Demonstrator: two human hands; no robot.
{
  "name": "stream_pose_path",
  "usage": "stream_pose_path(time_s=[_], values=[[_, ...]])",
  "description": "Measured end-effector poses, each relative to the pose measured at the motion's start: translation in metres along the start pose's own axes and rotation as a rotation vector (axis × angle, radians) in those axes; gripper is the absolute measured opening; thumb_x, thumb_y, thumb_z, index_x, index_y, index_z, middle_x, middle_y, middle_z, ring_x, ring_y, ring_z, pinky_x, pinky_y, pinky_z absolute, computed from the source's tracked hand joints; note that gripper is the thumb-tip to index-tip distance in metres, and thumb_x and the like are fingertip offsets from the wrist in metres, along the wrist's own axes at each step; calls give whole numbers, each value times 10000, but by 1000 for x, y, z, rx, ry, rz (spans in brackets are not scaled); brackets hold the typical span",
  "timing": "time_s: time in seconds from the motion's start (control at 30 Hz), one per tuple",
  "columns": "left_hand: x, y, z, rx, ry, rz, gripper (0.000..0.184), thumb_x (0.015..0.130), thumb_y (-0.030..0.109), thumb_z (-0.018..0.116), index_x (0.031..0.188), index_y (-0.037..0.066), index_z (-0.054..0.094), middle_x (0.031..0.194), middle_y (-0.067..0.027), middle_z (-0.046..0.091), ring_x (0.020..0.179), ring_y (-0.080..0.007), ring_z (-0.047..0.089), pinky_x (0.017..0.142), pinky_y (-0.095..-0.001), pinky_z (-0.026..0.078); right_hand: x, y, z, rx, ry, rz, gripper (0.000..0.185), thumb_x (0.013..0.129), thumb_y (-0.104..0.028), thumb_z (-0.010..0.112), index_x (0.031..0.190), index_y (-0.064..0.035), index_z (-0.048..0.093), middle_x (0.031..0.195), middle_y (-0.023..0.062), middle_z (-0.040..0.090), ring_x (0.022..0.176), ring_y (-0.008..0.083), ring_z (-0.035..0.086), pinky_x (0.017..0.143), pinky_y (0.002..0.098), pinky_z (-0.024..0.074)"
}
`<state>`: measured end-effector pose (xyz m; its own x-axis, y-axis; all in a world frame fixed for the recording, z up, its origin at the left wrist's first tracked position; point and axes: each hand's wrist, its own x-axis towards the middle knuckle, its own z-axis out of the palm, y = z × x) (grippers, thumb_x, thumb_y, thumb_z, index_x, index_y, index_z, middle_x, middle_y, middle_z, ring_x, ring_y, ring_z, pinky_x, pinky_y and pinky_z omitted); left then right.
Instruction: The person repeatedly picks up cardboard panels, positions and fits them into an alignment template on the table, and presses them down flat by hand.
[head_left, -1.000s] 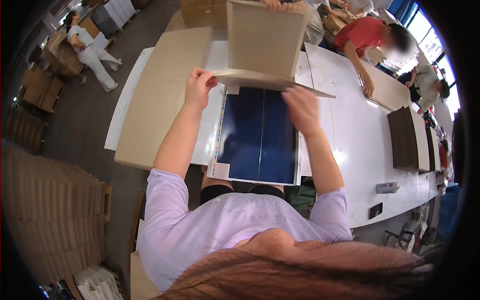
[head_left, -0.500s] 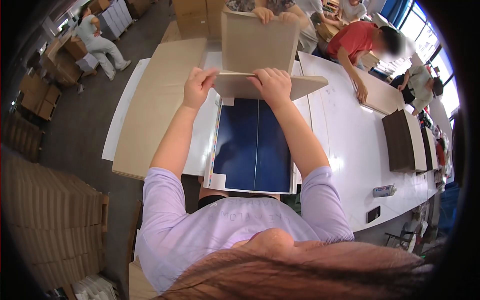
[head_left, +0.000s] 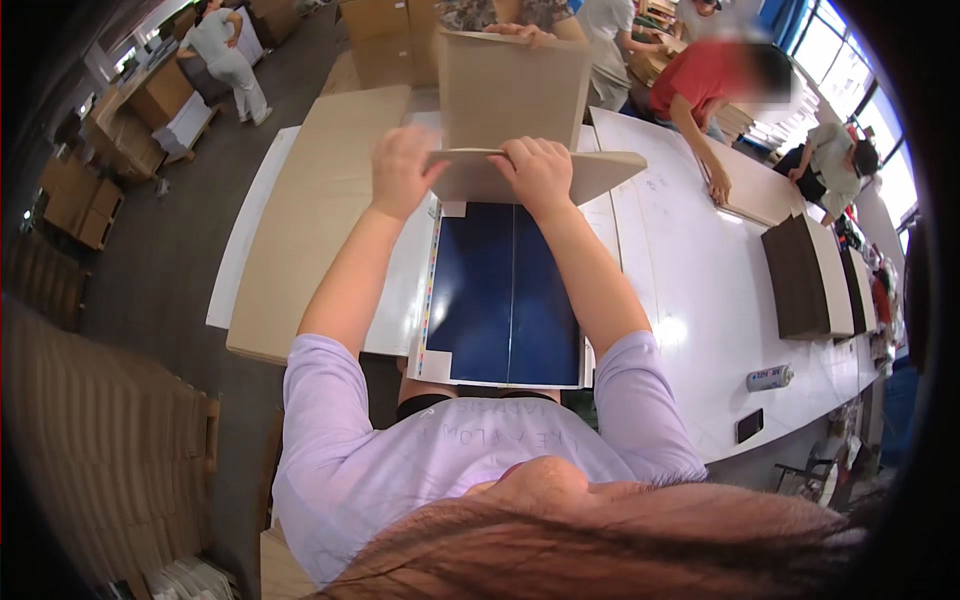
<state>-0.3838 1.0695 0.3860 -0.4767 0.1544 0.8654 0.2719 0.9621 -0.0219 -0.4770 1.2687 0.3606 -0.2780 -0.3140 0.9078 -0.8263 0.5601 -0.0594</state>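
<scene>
My right hand [head_left: 537,175] grips the top edge of a beige cardboard sheet [head_left: 590,178], which is held up on edge and tilted. My left hand [head_left: 403,172] is at the left end of the same sheet, its thumb near the edge; motion blurs its fingers, so their grip is unclear. Below and nearer to me lies a dark blue printed sheet [head_left: 475,300] with white margins, a color strip along its left side and a thin pale line down its middle. The far end of the blue sheet is hidden behind the cardboard.
Across the table, another person holds an upright cardboard panel [head_left: 512,90]. Large cardboard sheets [head_left: 310,230] lie at left. On the white table [head_left: 690,300] at right are a spray can [head_left: 769,378], a phone [head_left: 749,426] and stacked boards [head_left: 800,280]. A co-worker in red [head_left: 700,85] leans over a board.
My left hand has shifted slightly, its fingers now more raised and blurred. The held cardboard sheet moved slightly. The panel across the table sits a little lower, and the person at far left has turned.
</scene>
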Motion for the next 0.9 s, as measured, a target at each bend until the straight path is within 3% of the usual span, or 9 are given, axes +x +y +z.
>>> stream_pose_path(time_s=[0.03, 0.13, 0.23, 0.33, 0.47, 0.57, 0.73, 0.83, 0.9], values=[[8, 12, -3, 69, 0, 162, 224, 730, 175, 747, 931, 115, 669, 857, -43, 589, 835, -227, 589, 789, -374, 452, 0, -1, 0, -3, 0, 3, 206, 749, -343, 698, 734, -173, 583, 682, -42, 575, 683, 156, 587, 671, 318, 429], [11, 7, 19, -129, -150, 57, 137, 720, 179, 740, 827, 135, 668, 777, -11, 596, 824, -203, 576, 726, -370, 433, -2, -1, -1, 1, 10, -11, 211, 746, -346, 697, 729, -175, 576, 680, -41, 565, 686, 157, 583, 681, 319, 430], [11, 3, 11, 0, -288, -8, 107, 751, 235, 713, 788, 146, 665, 711, 19, 589, 829, -182, 572, 749, -366, 396, -1, 1, -2, 7, 7, -32, 213, 745, -353, 694, 728, -178, 573, 688, -42, 563, 694, 154, 581, 688, 317, 431], [11, -2, -1, 266, -471, 8, 135, 764, 297, 692, 774, 163, 679, 773, 40, 627, 879, -183, 591, 787, -361, 380, -2, 2, -4, 9, -9, -46, 208, 746, -349, 693, 729, -180, 574, 695, -44, 563, 705, 150, 579, 693, 316, 433], [-11, -47, -9, 54, -339, 85, 174, 796, 335, 667, 768, 166, 699, 788, 16, 659, 881, -208, 605, 831, -402, 382, -5, 3, -5, 27, -1, -55, 203, 742, -343, 695, 728, -180, 575, 686, -49, 557, 701, 151, 574, 690, 315, 431], [-16, -56, -21, -58, -434, 14, 163, 821, 305, 653, 815, 154, 714, 820, -13, 674, 896, -232, 607, 836, -407, 397, -9, -1, -12, 25, -102, -30, 158, 753, -308, 699, 792, -182, 613, 792, -44, 606, 795, 150, 601, 744, 314, 447], [-8, -59, -14, -178, -520, -170, 190, 831, 306, 648, 819, 129, 718, 818, -47, 676, 867, -272, 608, 831, -426, 420, -29, 34, -32, -14, 67, -127, 244, 787, -204, 684, 1026, -188, 640, 1069, -36, 626, 1036, 143, 587, 904, 326, 436], [2, -47, -19, 234, -830, -300, 273, 813, 348, 663, 951, 116, 703, 986, -40, 676, 976, -256, 592, 889, -431, 400, -52, 62, -43, -79, 100, -140, 316, 783, -156, 687, 1092, -192, 628, 1103, -44, 625, 1059, 132, 582, 940, 334, 425], [-5, -25, -8, 551, -322, -166, 385, 793, 372, 677, 1071, 107, 655, 1105, -36, 636, 1071, -243, 554, 932, -435, 374, -52, 58, -44, -80, 88, -139, 316, 774, -163, 697, 1082, -193, 634, 1095, -41, 625, 1043, 128, 586, 934, 332, 426]])
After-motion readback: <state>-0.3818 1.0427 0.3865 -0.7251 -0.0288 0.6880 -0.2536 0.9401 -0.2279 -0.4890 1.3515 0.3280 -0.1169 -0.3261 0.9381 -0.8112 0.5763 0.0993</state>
